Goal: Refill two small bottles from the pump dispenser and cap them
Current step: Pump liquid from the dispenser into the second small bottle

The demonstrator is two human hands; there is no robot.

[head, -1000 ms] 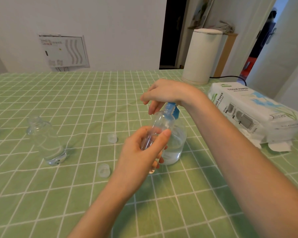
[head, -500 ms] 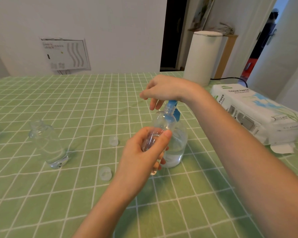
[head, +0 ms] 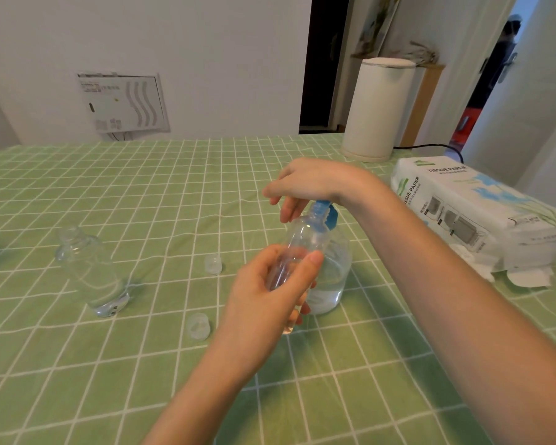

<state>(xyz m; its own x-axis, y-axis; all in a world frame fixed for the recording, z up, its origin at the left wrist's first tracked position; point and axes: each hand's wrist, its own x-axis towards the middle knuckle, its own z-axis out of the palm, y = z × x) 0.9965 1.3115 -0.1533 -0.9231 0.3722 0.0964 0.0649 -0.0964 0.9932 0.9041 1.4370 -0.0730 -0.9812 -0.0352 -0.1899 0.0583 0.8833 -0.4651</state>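
My left hand (head: pixel 270 297) grips a small clear bottle (head: pixel 305 239), tilted, with its open mouth up under the blue pump head. My right hand (head: pixel 308 184) rests palm down on top of the blue pump (head: pixel 326 213) of the clear dispenser (head: pixel 333 277), which stands on the table behind the small bottle and holds some clear liquid. A second small clear bottle (head: pixel 90 271) stands uncapped at the left. Two clear caps lie loose on the cloth: the farther cap (head: pixel 213 264) and the nearer cap (head: pixel 199 326).
The table wears a green checked cloth (head: pixel 142 200). A pack of tissue paper (head: pixel 475 216) lies at the right, with a white cylindrical appliance (head: pixel 377 110) and its black cord behind it. A doorway opens at the far right.
The view has tilted up slightly. My right hand stays on the pump head and my left hand keeps the small bottle under it; both have barely moved.
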